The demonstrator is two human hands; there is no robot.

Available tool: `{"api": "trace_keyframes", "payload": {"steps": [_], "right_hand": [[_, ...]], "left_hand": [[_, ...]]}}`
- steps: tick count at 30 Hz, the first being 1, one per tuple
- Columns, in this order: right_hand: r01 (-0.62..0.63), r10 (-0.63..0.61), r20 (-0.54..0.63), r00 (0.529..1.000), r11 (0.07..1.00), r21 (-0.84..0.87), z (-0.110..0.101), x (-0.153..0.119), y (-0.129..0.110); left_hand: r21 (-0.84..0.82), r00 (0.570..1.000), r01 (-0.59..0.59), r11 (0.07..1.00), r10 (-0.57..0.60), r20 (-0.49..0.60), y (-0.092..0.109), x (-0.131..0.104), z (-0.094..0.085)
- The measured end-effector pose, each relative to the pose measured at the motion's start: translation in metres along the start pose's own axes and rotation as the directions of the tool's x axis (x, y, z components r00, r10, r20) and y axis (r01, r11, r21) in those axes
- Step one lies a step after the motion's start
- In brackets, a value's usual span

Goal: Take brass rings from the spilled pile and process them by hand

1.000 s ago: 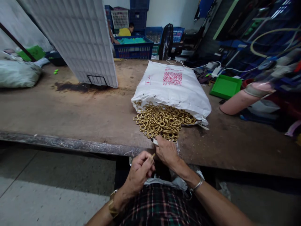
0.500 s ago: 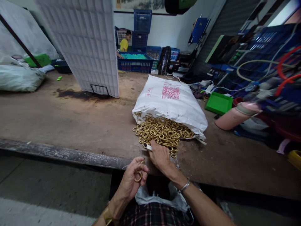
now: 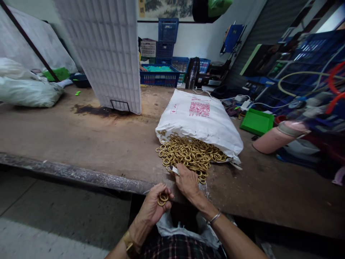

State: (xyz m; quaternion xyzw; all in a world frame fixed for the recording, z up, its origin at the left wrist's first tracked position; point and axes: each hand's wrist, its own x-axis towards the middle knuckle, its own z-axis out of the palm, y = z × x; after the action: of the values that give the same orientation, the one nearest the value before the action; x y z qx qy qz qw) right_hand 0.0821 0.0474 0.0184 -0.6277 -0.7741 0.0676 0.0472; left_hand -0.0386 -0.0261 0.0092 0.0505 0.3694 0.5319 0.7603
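Gold-coloured rings point(image 3: 188, 153) spill in a heap from the mouth of a white sack point(image 3: 199, 115) with a red printed code. My left hand point(image 3: 156, 203), in front of the table edge, has its fingers curled round a couple of gold rings point(image 3: 162, 199). At the near edge of the heap, my right hand point(image 3: 187, 181) is closed on a small white tool with a dark tip point(image 3: 174, 169), which touches or nearly touches the rings. Whether that hand also grips a ring is hidden.
A tall white ribbed panel point(image 3: 107, 54) stands on the table point(image 3: 81, 140) at the back left. Beyond the sack's right side lie a green tray point(image 3: 257, 121) and a pink bottle point(image 3: 280, 136). White bags point(image 3: 29, 90) rest far left. Behind is a blue crate point(image 3: 159, 77), with a person's arm beside it.
The view has shifted, so the table scene sits slightly lower and further right. Rings in my left hand now lie together in its fingers. The person at the back is mostly hidden by the panel.
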Motion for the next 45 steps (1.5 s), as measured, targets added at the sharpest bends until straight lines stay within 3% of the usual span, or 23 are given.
{"api": "trace_keyframes", "payload": {"steps": [7, 10, 15, 19, 23, 29, 34, 38, 42, 45], "right_hand": [[0.039, -0.037, -0.068, 0.997, 0.999, 0.03, 0.003, -0.001, 0.004], [0.056, -0.052, -0.096, 0.994, 0.998, 0.04, 0.0, -0.002, 0.008], [0.071, -0.057, -0.124, 0.991, 0.991, 0.114, 0.001, 0.0, 0.02], [0.186, -0.13, -0.229, 0.965, 0.951, 0.246, 0.006, 0.002, 0.033], [0.309, -0.179, -0.347, 0.921, 0.878, 0.367, 0.01, 0.001, 0.041], [0.381, -0.207, -0.374, 0.904, 0.787, 0.485, 0.011, -0.003, 0.045], [0.366, -0.182, -0.373, 0.91, 0.777, 0.512, 0.01, -0.004, 0.045], [0.43, -0.243, -0.419, 0.875, 0.786, 0.443, 0.005, -0.012, 0.044], [0.538, -0.336, -0.48, 0.81, 0.751, 0.383, -0.002, -0.019, 0.042], [0.536, -0.283, -0.522, 0.804, 0.723, 0.435, -0.007, -0.018, 0.042]], "left_hand": [[-0.033, 0.999, 0.017, 0.999, -0.019, -0.043, -0.001, 0.007, 0.006], [0.024, 0.996, 0.025, 0.999, -0.022, -0.086, 0.0, 0.007, 0.008], [0.272, 0.985, -0.135, 0.953, 0.159, -0.068, 0.003, 0.01, 0.018], [0.443, 0.963, -0.206, 0.872, 0.262, -0.069, 0.004, 0.026, 0.027], [0.521, 0.969, -0.197, 0.83, 0.246, -0.025, 0.001, 0.044, 0.033], [0.537, 0.989, -0.121, 0.835, 0.151, -0.011, -0.003, 0.051, 0.042], [0.517, 0.987, -0.063, 0.854, 0.13, -0.094, 0.0, 0.053, 0.046], [0.524, 0.988, -0.02, 0.851, 0.098, -0.123, 0.003, 0.057, 0.048], [0.575, 0.988, -0.059, 0.816, 0.131, -0.084, 0.003, 0.061, 0.049], [0.631, 0.969, -0.1, 0.769, 0.22, -0.115, 0.001, 0.062, 0.05]]}}
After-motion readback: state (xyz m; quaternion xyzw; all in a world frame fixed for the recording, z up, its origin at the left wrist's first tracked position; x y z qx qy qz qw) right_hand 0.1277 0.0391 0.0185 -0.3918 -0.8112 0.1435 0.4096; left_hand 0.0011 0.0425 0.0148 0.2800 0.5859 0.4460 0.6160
